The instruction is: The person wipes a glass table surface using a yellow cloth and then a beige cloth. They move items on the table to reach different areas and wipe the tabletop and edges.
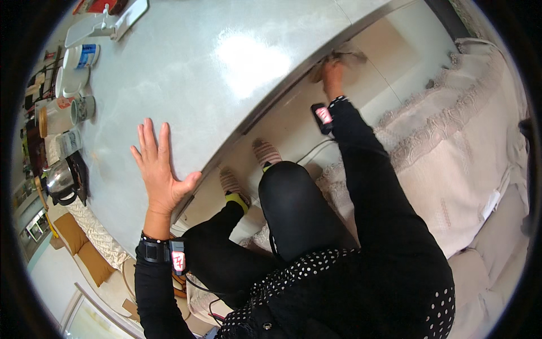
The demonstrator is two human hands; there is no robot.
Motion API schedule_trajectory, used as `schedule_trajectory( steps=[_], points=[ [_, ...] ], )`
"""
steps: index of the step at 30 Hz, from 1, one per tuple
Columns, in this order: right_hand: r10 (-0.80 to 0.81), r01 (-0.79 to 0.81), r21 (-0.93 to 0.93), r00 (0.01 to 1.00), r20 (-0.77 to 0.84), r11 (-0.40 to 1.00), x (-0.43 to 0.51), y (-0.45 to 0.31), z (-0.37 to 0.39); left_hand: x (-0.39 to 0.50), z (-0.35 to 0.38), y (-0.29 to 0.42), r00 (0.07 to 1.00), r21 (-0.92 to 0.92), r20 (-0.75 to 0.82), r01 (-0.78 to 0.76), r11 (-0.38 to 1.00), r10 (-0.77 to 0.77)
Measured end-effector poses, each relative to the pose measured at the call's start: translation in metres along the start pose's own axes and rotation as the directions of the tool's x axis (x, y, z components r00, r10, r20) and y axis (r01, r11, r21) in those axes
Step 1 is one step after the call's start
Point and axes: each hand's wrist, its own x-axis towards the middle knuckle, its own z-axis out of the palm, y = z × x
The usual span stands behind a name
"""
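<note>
My left hand rests palm down on the pale, glossy tabletop near its edge, fingers spread and nothing in its grasp. Beyond the table's edge, my right hand reaches down with its fingers closed around a greyish-brown cloth. Motion blurs the cloth, and I cannot tell whether it touches the side of the table. Much of the fingers of my right hand is hidden. On each forearm sits a strapped black device, one at the left wrist and one at the right.
Along the table's far left side stand a metal kettle, a patterned cup, a lidded jar, a white pitcher and a white stand. A lace-trimmed sofa cover lies to the right. Striped slippers are on the floor.
</note>
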Motion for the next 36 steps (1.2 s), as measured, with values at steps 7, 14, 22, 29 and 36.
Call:
schedule_trajectory(
  steps=[7, 14, 22, 29, 36],
  points=[
    [0.113, -0.110, -0.048, 0.708, 0.697, 0.993, -0.191, -0.043, 0.026, -0.002, -0.002, -0.002, 0.999, 0.003, -0.038, -0.010, 1.000, 0.010],
    [0.444, -0.659, 0.316, 0.718, 0.536, 0.683, -0.107, -0.069, -0.042, -0.008, 0.004, -0.006, 0.996, -0.018, -0.084, 0.013, 1.000, -0.014],
    [0.112, 0.104, -0.316, 0.794, 0.597, 0.943, -0.153, -0.089, 0.004, -0.008, 0.010, -0.010, 0.985, 0.000, -0.173, -0.013, 1.000, 0.013],
    [0.418, -0.171, -0.397, 0.112, 0.902, 0.902, -0.192, -0.151, -0.023, -0.016, -0.002, -0.008, 0.998, 0.131, -0.069, -0.006, 0.991, 0.015],
    [0.409, -0.040, -0.425, -0.202, 0.890, 0.904, -0.196, -0.243, -0.018, -0.016, -0.007, -0.008, 0.997, -0.051, -0.064, 0.049, 0.998, -0.052]
  ],
)
